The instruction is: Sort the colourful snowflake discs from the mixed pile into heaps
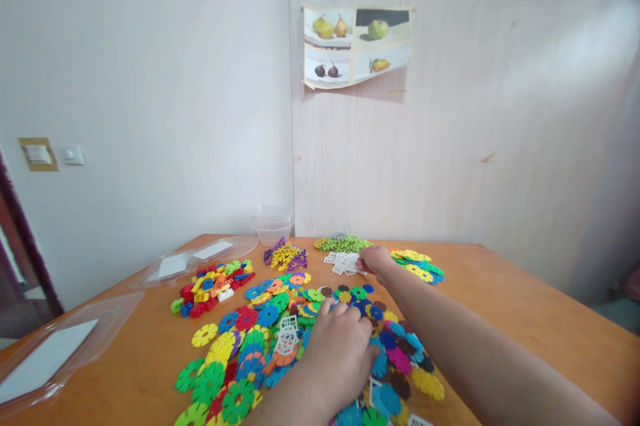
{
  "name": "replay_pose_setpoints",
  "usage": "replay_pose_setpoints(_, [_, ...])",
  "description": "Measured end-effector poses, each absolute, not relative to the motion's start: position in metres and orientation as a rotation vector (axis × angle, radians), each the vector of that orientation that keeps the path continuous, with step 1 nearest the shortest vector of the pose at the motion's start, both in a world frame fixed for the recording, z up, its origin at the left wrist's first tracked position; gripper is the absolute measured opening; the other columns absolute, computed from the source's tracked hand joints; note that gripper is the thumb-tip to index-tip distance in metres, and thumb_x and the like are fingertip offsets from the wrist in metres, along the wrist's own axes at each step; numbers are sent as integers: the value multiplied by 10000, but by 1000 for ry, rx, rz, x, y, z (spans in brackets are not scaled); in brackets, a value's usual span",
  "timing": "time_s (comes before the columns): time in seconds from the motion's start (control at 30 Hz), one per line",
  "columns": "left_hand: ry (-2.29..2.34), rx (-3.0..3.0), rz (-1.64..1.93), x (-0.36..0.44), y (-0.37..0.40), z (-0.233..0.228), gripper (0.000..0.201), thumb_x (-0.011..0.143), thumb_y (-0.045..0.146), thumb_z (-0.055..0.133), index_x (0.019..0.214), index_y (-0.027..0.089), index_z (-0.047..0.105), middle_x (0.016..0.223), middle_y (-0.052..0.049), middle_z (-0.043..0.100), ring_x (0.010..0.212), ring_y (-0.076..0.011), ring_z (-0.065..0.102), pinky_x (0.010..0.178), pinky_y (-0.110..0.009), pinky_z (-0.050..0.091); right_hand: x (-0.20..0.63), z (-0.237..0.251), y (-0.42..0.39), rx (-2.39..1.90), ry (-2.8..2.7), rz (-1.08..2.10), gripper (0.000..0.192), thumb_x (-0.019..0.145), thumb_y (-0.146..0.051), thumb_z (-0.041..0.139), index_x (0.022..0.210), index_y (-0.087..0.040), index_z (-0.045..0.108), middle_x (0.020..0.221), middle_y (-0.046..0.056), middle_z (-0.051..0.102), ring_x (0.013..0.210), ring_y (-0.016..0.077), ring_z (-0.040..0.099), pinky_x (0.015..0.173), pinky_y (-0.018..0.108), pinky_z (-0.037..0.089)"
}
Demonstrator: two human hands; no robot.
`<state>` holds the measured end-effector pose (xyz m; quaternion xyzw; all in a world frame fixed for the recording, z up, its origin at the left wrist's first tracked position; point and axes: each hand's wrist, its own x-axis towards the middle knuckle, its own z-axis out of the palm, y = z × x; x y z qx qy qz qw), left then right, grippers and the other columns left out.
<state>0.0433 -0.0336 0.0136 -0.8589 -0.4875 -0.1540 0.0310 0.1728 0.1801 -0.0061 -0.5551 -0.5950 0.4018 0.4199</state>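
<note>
I'm resting my left hand (340,353) palm-down, fingers together, on the pile of colourful discs (260,346) closest to me. My right hand (374,259) is reaching far across the table (525,306), pinching shut on a white piece (345,263). Best to be lifting one only, gently.

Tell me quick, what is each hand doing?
Left hand: flat and open, palm down on the colourful plastic discs, holding nothing.
Right hand: fingers closed at the white square pieces; whether it holds one cannot be told.
</note>
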Motion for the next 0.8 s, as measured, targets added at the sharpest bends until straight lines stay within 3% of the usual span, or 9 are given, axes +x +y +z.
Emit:
replay_pose_setpoints(0.33, [-1430,-2594,-467,44,-34,12,261,908,419,517,856,207,659,885,-62,658,944,-252,571,1004,-487,355,201,8,117,-1375,-1459,1066,88,732,-160,617,664,-176,563,569,2,585,500,101,538,476,202,429])
replay_pose_setpoints(0.5, [-1387,-2610,-438,42,-33,13,226,901,397,534,901,210,663,933,-69,664,978,-262,565,962,-458,373,232,22,45,-1333,-1908,1197,118,753,-285,640,735,-172,610,545,-28,562,463,89,467,420,201,328])
replay_pose_setpoints(0.63, [-1373,-2604,-441,42,-31,13,228,907,395,525,920,214,664,925,-69,668,985,-266,565,959,-460,366,258,32,-9,-1250,-2240,1388,167,759,-331,662,784,-174,610,651,-24,584,587,98,512,521,198,374])
replay_pose_setpoints(0.8, [-1363,-2621,-457,43,-32,11,220,900,392,542,979,233,672,954,-65,671,1010,-266,564,1008,-482,321,270,25,-48,-1394,-2532,1046,310,689,-420,745,849,-198,598,726,-31,579,621,100,458,529,206,288])
